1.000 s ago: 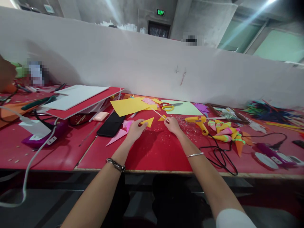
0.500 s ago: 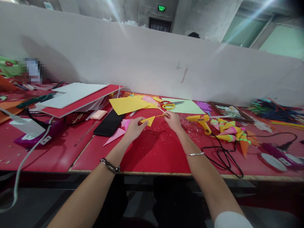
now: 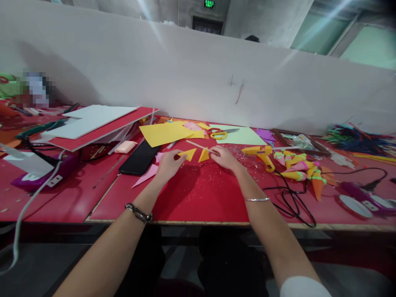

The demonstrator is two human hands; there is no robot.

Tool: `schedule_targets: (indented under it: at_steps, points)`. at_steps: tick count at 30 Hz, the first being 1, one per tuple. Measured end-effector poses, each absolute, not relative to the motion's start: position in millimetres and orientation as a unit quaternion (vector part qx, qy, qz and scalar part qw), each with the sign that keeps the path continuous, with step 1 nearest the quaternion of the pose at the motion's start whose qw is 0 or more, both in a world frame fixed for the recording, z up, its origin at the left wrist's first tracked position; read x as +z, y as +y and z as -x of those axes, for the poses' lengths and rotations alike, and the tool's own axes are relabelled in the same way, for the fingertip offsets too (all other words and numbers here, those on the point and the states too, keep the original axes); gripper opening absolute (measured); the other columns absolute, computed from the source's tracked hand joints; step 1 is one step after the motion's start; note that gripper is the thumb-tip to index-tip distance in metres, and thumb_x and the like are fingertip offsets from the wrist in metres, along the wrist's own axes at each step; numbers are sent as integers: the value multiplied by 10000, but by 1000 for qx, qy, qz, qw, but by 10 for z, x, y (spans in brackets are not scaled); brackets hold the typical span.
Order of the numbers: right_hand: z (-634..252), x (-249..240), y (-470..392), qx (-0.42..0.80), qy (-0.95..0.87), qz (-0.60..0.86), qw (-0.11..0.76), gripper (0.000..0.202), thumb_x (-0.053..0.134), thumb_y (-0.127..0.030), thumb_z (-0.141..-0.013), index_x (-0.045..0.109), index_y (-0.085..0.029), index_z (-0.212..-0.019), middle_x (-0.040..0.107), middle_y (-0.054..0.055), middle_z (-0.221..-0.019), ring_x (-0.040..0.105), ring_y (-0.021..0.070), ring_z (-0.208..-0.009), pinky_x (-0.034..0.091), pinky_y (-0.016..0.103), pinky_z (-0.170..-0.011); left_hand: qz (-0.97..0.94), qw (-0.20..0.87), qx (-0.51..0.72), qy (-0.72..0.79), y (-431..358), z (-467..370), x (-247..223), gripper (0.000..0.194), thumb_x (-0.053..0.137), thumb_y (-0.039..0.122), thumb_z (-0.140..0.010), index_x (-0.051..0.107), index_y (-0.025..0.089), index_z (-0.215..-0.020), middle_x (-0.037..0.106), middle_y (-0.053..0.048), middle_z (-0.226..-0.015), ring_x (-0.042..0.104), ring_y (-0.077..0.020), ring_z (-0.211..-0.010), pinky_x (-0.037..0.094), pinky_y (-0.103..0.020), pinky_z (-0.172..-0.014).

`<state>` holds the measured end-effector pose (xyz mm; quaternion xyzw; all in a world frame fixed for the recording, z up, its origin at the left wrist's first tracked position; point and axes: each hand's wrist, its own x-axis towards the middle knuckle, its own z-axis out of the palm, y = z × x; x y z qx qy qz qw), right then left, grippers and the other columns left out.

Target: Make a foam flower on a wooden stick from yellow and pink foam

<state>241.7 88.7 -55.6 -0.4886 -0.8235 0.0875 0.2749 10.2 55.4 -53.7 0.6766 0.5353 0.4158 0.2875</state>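
My left hand [image 3: 169, 164] pinches a small yellow paper triangle [image 3: 189, 154] between thumb and fingers, its point toward the right. Across from it, my right hand [image 3: 225, 157] is closed on a thin pale stick [image 3: 198, 145], which slants up to the left. A second small yellow paper piece [image 3: 203, 155] shows at my right fingertips; whether they grip it is hard to make out. Pink paper pieces [image 3: 145, 175] lie by my left wrist. Right of my right hand rests a yellow glue gun [image 3: 259, 153]. Beyond the hands are scissors [image 3: 219, 134] on pale green paper [image 3: 247, 137].
A black phone [image 3: 139, 159] lies left, near a stack of white boards [image 3: 93, 121]. Yellow sheets [image 3: 163, 133] lie behind my hands. Small paper cones [image 3: 297, 169] cluster at right, with a black cord [image 3: 289, 204] and purple power strip [image 3: 365, 198]. A white partition [image 3: 185, 78] stands behind.
The yellow paper at my hands now shows as two separate pieces, one by each hand. The stick has swung to point up-left. The whole view has shifted slightly.
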Motion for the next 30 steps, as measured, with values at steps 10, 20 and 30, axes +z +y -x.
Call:
schedule_targets:
  at_steps: [10,20,30]
  points:
    - [-2063,-414,645,57,-837,418,348,335,306,-373,-880,574,-178,-839,591,33,-768,513,128,-699,321,216,-606,-509,480,527,483,611,-201,-515,231,586,341,-655,597,119,-721,537,22,-558,497,-62,-452,432,-193,-479]
    - [-2149,-456,707,61,-824,478,298,432,262,-427,-886,586,-163,-776,563,16,-635,486,109,-582,247,209,-523,-617,464,494,400,735,-320,-335,213,520,323,-716,582,119,-707,566,-11,-642,544,-88,-588,486,-217,-562]
    - [-2224,-449,750,57,-834,469,285,380,299,-398,-880,562,-169,-728,529,-4,-610,463,95,-566,243,212,-527,-668,422,457,408,893,-424,-443,268,505,366,-754,590,113,-727,604,-27,-610,554,-91,-516,488,-210,-535]
